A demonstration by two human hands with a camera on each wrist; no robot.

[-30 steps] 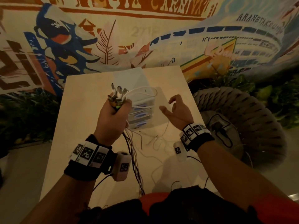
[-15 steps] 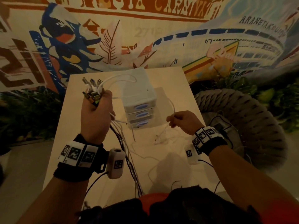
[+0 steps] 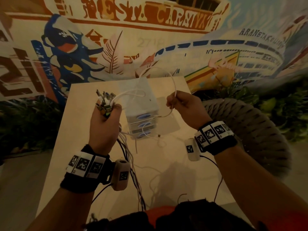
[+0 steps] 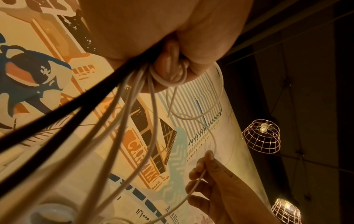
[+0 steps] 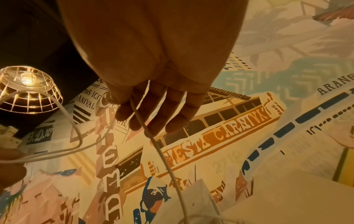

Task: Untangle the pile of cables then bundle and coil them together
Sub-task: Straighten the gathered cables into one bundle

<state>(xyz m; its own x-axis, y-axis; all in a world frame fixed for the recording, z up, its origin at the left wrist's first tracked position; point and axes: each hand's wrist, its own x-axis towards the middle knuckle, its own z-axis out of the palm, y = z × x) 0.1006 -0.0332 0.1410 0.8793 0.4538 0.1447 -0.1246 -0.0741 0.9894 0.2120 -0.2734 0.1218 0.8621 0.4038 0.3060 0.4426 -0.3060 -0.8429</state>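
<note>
left hand (image 3: 104, 129) gripping cables (image 3: 130, 165) below plugs | right hand (image 3: 185, 107) pinching white cable (image 3: 173, 85) | light, limp, snag-prone; hold near plug ends

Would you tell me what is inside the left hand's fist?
The left hand grips bundled cables; their connectors stick out above, black and white strands below. The gripped middle is hidden.

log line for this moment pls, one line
left hand: grips cable ends upright | right hand: pinches white cable, loop raised | other cables: hang to table | coil: not yet
</note>
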